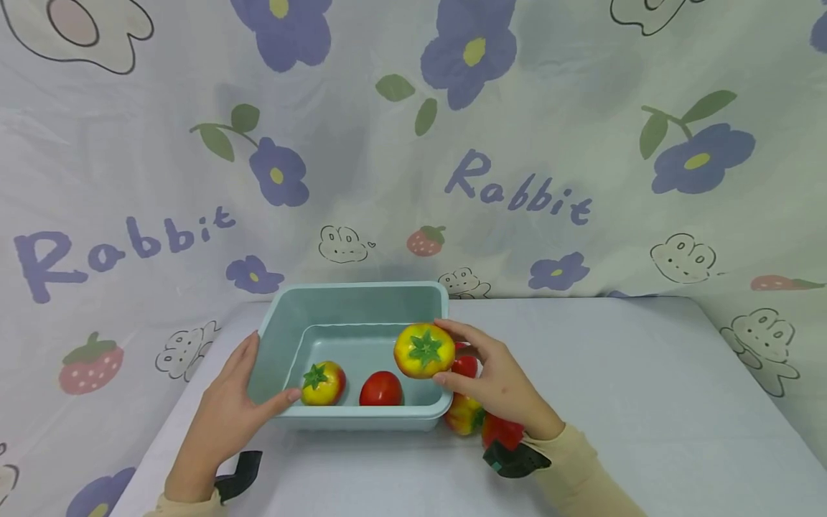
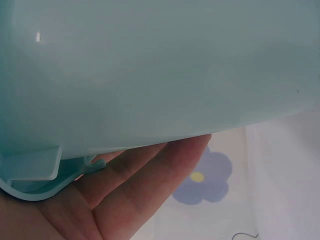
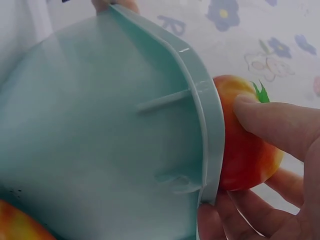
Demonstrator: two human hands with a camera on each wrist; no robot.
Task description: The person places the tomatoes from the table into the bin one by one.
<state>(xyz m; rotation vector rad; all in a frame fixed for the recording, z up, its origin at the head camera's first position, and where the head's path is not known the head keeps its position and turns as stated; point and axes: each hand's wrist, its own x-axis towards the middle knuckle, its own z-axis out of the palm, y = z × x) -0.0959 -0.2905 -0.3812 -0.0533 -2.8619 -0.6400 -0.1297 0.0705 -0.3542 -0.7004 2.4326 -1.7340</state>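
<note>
A pale blue-green plastic bin [image 1: 362,291] sits on the table, seen from outside in both wrist views. My left hand [image 1: 226,409] holds its front left corner, thumb over the rim and fingers [image 2: 150,180] along the outer wall. Between the thumb and fingers of my right hand [image 1: 497,373] is a yellow-and-red toy tomato [image 1: 424,350] with a green star-shaped leaf top, raised at the bin's right rim. In the right wrist view this tomato [image 3: 245,145] is beside the rim. Inside the bin lie another yellow-and-red tomato [image 1: 325,383] and a red tomato [image 1: 381,389].
Right of the bin, partly behind my right hand, lie a red piece [image 1: 464,365], a yellow-and-red one [image 1: 462,416] and another red one [image 1: 500,431]. A white cloth covers the table [image 1: 633,402]. Behind it hangs a printed curtain [image 1: 362,165].
</note>
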